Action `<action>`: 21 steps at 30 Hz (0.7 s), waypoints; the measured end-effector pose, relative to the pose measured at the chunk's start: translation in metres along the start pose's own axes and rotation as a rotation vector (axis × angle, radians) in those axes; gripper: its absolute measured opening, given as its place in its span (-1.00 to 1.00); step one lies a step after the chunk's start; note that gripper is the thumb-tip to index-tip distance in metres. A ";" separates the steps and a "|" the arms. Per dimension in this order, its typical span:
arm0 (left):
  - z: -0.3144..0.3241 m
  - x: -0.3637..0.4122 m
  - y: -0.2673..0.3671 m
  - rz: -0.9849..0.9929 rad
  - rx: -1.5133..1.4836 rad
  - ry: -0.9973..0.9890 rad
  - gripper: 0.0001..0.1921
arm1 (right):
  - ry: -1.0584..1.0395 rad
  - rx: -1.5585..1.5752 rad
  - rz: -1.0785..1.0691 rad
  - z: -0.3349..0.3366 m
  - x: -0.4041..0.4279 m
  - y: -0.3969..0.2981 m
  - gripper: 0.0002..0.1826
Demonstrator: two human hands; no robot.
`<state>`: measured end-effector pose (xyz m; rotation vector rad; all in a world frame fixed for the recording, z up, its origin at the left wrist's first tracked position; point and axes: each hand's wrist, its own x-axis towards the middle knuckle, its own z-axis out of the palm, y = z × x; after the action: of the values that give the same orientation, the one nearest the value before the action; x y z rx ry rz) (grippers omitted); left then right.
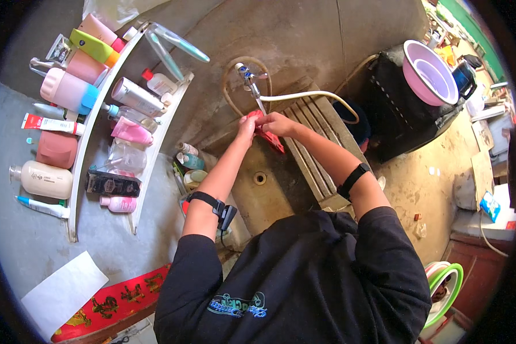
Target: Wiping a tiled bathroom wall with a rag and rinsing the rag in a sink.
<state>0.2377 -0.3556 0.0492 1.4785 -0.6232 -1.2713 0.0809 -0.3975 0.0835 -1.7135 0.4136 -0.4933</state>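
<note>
A wet-looking red cloth (271, 139) hangs from my two hands over the stone sink basin (258, 202). My left hand (246, 128) grips its upper left part. My right hand (278, 124) pinches the cloth beside it, the two hands almost touching. Just above them is the metal tap (251, 84), and a thin stream of water seems to fall from its spout onto the cloth. Part of the cloth is hidden behind my fingers. Below it, a round drain hole (260, 178) shows in the basin floor.
Left of me, a white wall shelf (90, 124) carries several bottles, tubes and toothbrushes. Bottles (191, 161) stand on the sink's left ledge. A ridged washboard slab (314, 142) lies right of the basin. A white hose (303, 95) runs from the tap. Farther right, pink basins (430, 77) rest on a black-covered object (395, 103).
</note>
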 end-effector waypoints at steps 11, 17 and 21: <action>-0.013 -0.021 0.052 0.011 -0.322 -0.324 -0.79 | 0.057 0.230 0.093 -0.009 -0.021 0.016 -0.15; -0.012 -0.006 0.032 -0.087 -0.453 -0.282 -0.73 | -0.045 0.419 0.213 0.014 -0.019 0.047 -0.62; -0.020 -0.013 0.000 -0.103 -0.585 -0.167 -0.53 | 0.226 0.539 0.228 0.022 -0.026 0.020 -0.71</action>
<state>0.2525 -0.3366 0.0524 0.9348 -0.2444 -1.5083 0.0704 -0.3689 0.0580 -1.0811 0.5717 -0.5723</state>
